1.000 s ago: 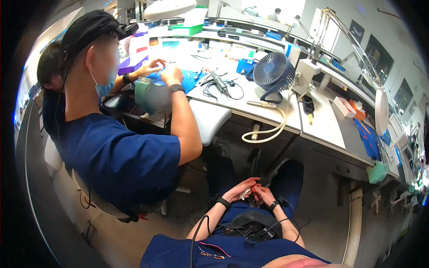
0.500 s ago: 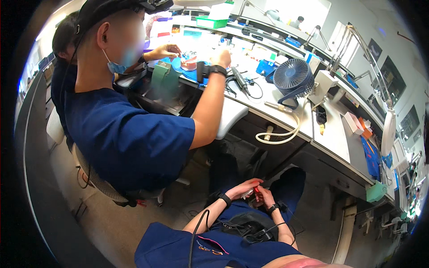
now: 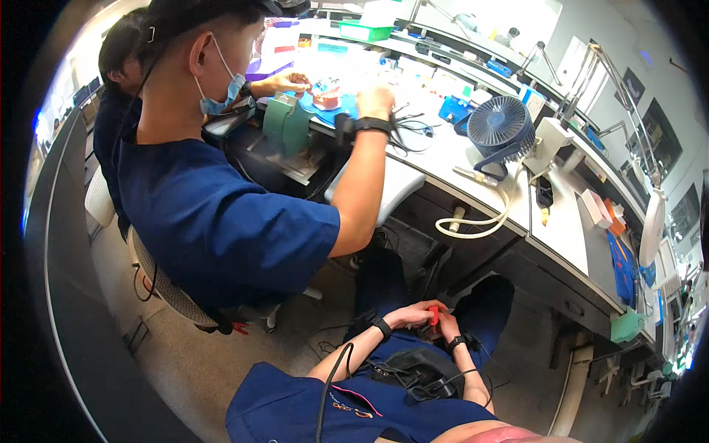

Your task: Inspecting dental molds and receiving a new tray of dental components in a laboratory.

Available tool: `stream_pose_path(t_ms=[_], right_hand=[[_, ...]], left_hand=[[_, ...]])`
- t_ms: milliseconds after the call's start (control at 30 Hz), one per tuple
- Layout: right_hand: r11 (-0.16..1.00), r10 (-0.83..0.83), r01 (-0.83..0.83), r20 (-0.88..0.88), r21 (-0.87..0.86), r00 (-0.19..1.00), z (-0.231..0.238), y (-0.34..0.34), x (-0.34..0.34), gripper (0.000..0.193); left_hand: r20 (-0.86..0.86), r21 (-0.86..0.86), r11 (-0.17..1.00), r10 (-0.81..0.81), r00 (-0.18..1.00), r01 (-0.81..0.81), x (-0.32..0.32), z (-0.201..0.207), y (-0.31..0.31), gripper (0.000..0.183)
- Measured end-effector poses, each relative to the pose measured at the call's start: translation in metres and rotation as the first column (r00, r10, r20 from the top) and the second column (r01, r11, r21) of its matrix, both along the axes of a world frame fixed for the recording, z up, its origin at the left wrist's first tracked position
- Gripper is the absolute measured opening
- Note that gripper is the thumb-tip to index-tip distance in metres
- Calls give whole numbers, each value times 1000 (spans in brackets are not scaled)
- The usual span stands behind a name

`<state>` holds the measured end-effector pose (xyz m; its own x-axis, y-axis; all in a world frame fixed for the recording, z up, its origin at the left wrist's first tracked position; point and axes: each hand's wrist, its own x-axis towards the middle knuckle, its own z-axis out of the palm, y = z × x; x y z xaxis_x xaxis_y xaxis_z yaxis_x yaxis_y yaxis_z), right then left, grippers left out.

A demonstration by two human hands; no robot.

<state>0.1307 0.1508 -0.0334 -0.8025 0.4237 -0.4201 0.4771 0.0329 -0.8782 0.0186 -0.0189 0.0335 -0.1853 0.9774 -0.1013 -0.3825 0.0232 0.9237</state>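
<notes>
Over my lap, my left hand [image 3: 410,314] and my right hand [image 3: 448,326] are close together with fingers bent. Between them is a small red object [image 3: 434,316], mostly covered by the fingers, so its kind cannot be made out. Both hands appear closed around it. Each wrist wears a black band. A black pouch [image 3: 415,369] with cables lies across my waist, just nearer than the hands.
A co-worker [image 3: 214,199] sits at left, hands over a pink-and-white dental model [image 3: 326,96] on the bench. A fan [image 3: 502,127], a looped pale hose [image 3: 487,229] and a lamp [image 3: 653,221] stand along the bench. Its drawer front [image 3: 565,295] is right of my knees.
The view has swung slightly, so the bench and co-worker sit farther right. A whitish bit seen beside my left fingers before no longer shows; my hands stay together around the red object.
</notes>
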Motion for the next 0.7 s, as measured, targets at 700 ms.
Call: stream_pose_path(t_ms=[700], right_hand=[[957,154,-169,-83,-237,985,29,-18,-4,28]], left_hand=[[387,30,980,171,906,-198,-17,-42,6,50]])
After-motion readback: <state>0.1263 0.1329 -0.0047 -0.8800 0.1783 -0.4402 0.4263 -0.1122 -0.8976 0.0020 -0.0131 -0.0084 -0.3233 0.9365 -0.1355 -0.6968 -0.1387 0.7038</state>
